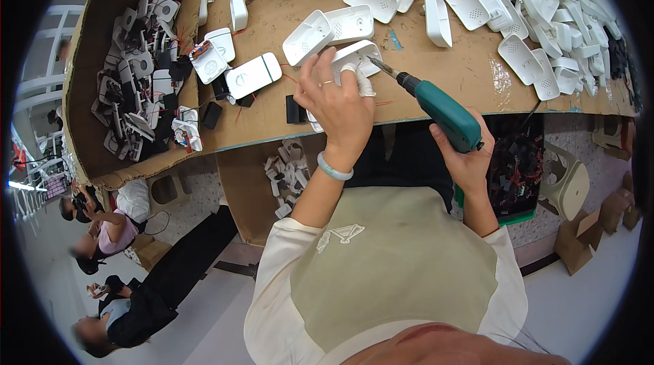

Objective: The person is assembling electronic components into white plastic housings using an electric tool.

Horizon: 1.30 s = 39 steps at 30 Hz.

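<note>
My right hand [469,154] is wrapped round the rear of a green electric screwdriver [446,114] with a black collar. Its metal tip points left, over the inside of a white plastic housing [370,51] at the table's near side. My left hand [340,107] grips this housing from the near side, its fingers bent; two of the digits are wrapped in white tape. The hand hides much of the housing. Just beyond it lie two more open white housings [307,38]. A small black block [295,110] sits left of my left wrist, partly beside a white piece.
A cardboard box [85,85] at left holds a heap of white and black parts with wires. White units with red wires [253,75] lie beside it. Many empty housings [545,7] cover the table's far right. Below the edge stands a dark-filled green crate [521,215].
</note>
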### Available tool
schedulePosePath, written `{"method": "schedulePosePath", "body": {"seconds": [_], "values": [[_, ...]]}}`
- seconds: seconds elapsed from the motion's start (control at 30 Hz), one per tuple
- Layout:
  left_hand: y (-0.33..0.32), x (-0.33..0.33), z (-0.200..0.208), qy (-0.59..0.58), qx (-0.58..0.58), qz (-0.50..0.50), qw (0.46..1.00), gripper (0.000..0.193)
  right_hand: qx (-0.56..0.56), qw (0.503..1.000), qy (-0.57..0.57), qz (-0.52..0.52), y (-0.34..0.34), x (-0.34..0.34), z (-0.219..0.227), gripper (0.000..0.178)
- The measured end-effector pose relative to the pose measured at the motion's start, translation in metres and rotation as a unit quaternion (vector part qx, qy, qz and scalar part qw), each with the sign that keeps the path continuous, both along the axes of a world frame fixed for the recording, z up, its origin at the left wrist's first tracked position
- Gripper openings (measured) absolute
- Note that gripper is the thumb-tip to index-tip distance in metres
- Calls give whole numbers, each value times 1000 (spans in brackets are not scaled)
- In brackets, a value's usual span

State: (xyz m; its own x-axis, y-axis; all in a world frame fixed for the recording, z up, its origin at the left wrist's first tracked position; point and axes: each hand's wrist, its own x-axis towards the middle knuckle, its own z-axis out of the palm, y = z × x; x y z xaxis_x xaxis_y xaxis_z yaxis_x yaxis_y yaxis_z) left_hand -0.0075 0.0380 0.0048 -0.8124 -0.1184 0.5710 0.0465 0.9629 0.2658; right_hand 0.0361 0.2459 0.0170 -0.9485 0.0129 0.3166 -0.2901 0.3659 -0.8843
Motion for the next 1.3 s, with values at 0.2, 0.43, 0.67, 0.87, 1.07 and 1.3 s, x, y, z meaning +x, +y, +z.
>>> {"method": "schedulePosePath", "body": {"seconds": [0.2, 0.43, 0.67, 0.87, 1.07, 1.3], "values": [[1, -4, -3, -15, 0, 9, 1000, 17, 9, 1000, 1, 17, -6, -6, 2, 23], [2, -4, -3, -14, 3, 12, 1000, 17, 37, 999, 8, 22, -8, -8, 1, 23], [2, -4, -2, -17, 5, 12, 1000, 18, 57, 998, 17, 30, -9, -9, 2, 22], [2, -4, -4, -18, 10, 12, 1000, 18, 74, 997, 10, 28, -7, -8, 1, 22], [2, -4, -4, -33, -5, 33, 999, 15, 69, 997, 14, 28, -10, -7, 4, 24], [2, -4, -4, -33, -5, 36, 999, 15, 69, 997, 26, 23, -9, -7, 3, 26]]}}
